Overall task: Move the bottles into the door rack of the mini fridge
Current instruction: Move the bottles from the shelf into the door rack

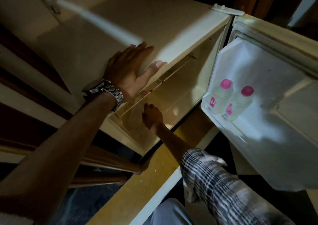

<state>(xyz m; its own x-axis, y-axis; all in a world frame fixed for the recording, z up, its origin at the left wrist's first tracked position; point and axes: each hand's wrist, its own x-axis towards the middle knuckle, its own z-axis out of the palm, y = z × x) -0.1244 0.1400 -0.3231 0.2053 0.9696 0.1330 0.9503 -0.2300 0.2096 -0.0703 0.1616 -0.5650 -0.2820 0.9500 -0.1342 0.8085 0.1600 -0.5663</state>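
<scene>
Bottles (225,100) racked (hands (132,68) empty).

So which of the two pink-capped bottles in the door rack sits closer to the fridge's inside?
The left bottle, next to the rack's hinge-side end; the other bottle stands farther out along the door.

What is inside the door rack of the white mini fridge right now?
Two clear plastic bottles with pink caps, one beside the other, stand upright in the white door rack. Their bases are hidden behind the rack's front wall.
</scene>
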